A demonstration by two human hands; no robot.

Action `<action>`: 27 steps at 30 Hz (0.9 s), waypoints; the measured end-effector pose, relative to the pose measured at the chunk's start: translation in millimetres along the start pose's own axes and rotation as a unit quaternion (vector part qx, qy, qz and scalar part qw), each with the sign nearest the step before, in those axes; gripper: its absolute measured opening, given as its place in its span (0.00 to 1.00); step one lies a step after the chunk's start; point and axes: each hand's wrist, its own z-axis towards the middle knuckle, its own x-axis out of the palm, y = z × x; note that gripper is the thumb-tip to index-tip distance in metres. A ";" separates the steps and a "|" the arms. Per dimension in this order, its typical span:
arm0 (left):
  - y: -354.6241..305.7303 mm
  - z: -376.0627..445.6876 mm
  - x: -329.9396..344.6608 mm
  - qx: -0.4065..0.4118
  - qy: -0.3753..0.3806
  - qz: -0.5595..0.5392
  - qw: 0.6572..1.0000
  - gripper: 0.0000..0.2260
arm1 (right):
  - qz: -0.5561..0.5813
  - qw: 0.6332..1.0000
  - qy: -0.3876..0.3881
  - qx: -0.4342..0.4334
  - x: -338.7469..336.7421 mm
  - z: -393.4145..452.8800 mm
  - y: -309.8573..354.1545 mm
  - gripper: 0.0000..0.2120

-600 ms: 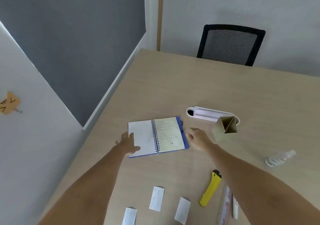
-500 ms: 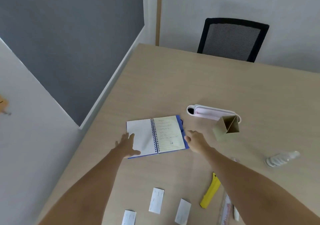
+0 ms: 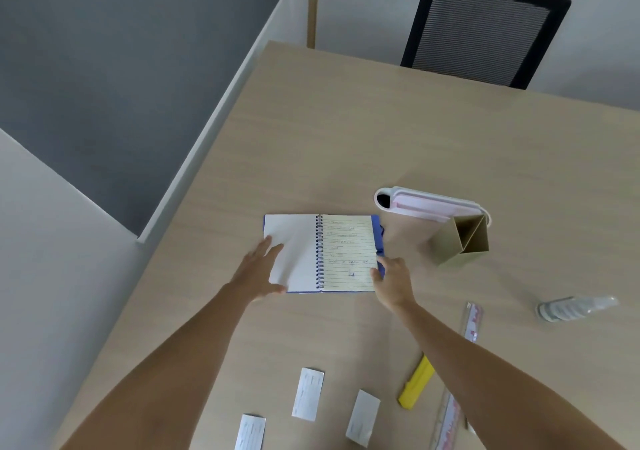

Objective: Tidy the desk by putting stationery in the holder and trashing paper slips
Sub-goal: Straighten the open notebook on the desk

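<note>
Handwriting on the open blue spiral-bound notebook (image 3: 322,252) was illegible; left hand (image 3: 258,271) lay spread flat on it, right hand (image 3: 391,278) pinched its edge.

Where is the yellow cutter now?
The yellow cutter lies on the desk, partly under the right forearm, between a paper slip and the ruler.

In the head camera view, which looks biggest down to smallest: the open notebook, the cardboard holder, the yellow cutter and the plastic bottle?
1. open notebook
2. cardboard holder
3. plastic bottle and yellow cutter: they look about alike, and an arm hides part of the cutter, which also lies nearer the camera, so I cannot rank them.
</note>
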 end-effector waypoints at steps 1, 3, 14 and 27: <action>-0.6 1.6 0.4 0.001 0.002 -0.001 1.000 0.46 | 0.008 1.000 -0.016 -0.006 0.9 -1.8 -0.8 0.04; -1.5 2.9 -0.5 -0.004 0.013 -0.017 1.000 0.46 | 0.048 0.997 -0.051 -0.017 1.1 -7.4 2.4 0.03; -19.4 -6.6 -13.1 -0.144 -0.202 -0.547 0.800 0.16 | 0.196 0.947 0.248 -0.064 4.1 -37.9 89.9 0.21; 0.6 5.1 23.2 -0.010 -0.048 -0.031 0.998 0.50 | -0.179 0.972 0.047 -0.144 -1.1 -29.0 -13.1 0.25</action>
